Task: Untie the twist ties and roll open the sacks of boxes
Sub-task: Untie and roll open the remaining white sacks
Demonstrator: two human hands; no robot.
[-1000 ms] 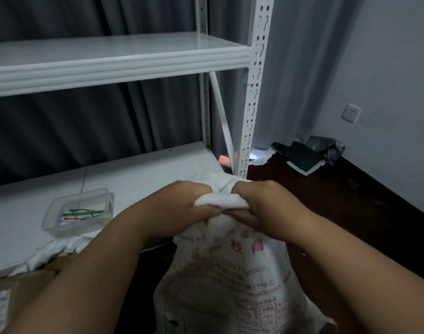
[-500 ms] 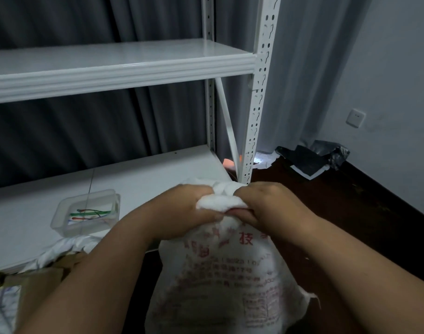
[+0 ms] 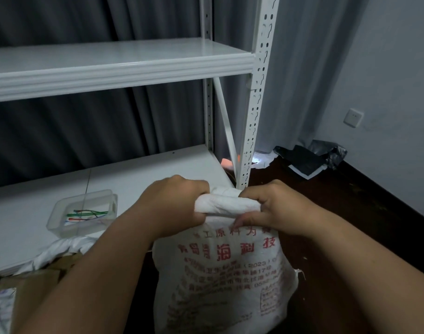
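A clear tub (image 3: 82,214) of twist ties (image 3: 87,214) is seen on the shelf (image 3: 25,213). The sack (image 3: 220,280), standing before the shelf, is gripped at its rolled top by the left hand (image 3: 174,206) and right hand (image 3: 276,210).

My sack (image 3: 226,280) is white with red print. Left of it, my clear tub (image 3: 82,213) holds green and red ties (image 3: 87,214) on the white shelf (image 3: 138,174).

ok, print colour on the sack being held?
Red characters on the white sack, clearest in the head view.
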